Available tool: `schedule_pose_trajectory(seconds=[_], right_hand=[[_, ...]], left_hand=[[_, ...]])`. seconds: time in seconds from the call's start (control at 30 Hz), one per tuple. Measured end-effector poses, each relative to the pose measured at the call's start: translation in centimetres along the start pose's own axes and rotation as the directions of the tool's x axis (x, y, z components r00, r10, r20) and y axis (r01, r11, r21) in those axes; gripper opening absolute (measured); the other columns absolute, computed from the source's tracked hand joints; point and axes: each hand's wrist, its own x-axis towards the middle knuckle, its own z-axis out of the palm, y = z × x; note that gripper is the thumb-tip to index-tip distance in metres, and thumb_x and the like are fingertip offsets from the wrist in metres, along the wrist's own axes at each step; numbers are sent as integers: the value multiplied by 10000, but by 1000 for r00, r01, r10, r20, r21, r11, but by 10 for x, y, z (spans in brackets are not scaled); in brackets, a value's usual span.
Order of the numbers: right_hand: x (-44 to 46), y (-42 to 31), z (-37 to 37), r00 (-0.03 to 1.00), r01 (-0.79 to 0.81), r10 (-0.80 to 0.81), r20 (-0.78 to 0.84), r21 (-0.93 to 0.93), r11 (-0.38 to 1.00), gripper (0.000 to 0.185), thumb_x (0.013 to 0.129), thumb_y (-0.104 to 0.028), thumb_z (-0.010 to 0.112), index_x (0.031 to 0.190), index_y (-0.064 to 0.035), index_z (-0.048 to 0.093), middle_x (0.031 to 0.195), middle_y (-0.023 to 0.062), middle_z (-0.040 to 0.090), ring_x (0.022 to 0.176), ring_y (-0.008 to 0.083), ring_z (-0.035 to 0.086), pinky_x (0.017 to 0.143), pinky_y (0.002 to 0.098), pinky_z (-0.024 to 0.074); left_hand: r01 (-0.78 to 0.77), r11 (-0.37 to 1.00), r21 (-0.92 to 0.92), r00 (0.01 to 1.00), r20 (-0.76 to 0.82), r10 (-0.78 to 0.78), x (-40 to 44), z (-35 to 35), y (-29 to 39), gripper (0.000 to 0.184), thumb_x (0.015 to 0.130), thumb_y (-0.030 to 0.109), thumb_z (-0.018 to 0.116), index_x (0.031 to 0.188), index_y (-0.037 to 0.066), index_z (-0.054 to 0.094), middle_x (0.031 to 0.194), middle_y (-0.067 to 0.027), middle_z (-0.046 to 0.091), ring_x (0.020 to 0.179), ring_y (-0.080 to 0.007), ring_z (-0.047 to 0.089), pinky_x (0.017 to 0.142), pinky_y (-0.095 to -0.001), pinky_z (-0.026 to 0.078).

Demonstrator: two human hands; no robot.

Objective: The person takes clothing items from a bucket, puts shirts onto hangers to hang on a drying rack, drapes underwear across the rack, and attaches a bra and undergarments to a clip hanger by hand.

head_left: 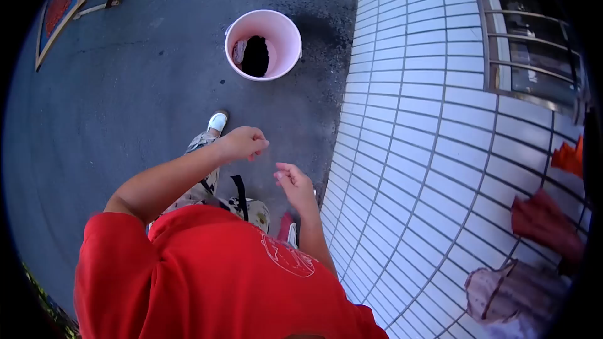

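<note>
My left hand (244, 144) hovers in front of my red shirt (213, 276), its fingers curled inward, with nothing visible in them. To its right and a little lower is my right hand (294, 186), fingers bent and thumb slightly apart, also holding nothing. The two hands do not touch. Beyond them a pink bucket (286, 44) stands on the dark ground, with a black cloth (255, 56) and a small pale cloth (239, 51) inside.
A white tiled wall (408, 125) runs along the right, with a barred window (534, 37). Orange (568, 157), dark red (545, 223) and pale patterned (512, 292) cloths hang at the right edge. A framed board (61, 9) stands at upper left.
</note>
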Motion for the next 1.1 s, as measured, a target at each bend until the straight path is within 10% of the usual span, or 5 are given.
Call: schedule_pose_trajectory(seconds=[0.23, 0.57, 0.67, 0.73, 1.1], right_hand=[[252, 8, 31, 950, 301, -165, 266, -634, 712, 566, 756, -188, 694, 1271, -101, 474, 1154, 124, 570, 1048, 294, 556, 882, 389, 450], [491, 115, 90, 946, 325, -104, 308, -905, 275, 723, 729, -255, 724, 1362, -191, 380, 1324, 60, 461, 1254, 251, 413, 1026, 544, 274], [509, 147, 98, 954, 265, 43, 296, -903, 338, 483, 797, -145, 594, 1267, -174, 488, 1207, 50, 555, 1158, 237, 505, 965, 511, 337], [504, 156, 101, 948, 313, -165, 271, -885, 344, 382, 805, -72, 490, 1171, -154, 558, 1097, 41, 605, 1056, 224, 565, 902, 468, 382], [365, 250, 117, 898, 324, 144, 415, -847, 421, 534, 761, -192, 644, 1269, -108, 500, 1205, 127, 566, 1112, 259, 540, 927, 420, 409]], left_hand=[[56, 874, -483, 886, -380, -267, 61, -103, -60, 239, 903, 238, 523, 962, 21, 604, 788, -40, 593, 654, -119, 547, 630, -245, 452], [248, 686, -684, 898, -104, -428, 97, -64, -175, 245, 948, 279, 499, 988, 55, 590, 839, -21, 614, 699, -102, 572, 660, -232, 448], [257, 633, -730, 847, -146, -512, 104, -68, -206, 208, 943, 235, 507, 1008, 52, 580, 839, -22, 603, 700, -104, 553, 678, -234, 444], [259, 609, -749, 831, -148, -536, 108, -70, -217, 208, 944, 230, 502, 1007, 47, 580, 840, -22, 604, 700, -102, 552, 680, -234, 447], [247, 562, -789, 848, -105, -520, 117, -76, -194, 219, 948, 256, 495, 989, 62, 587, 844, -20, 612, 715, -105, 569, 689, -247, 439]])
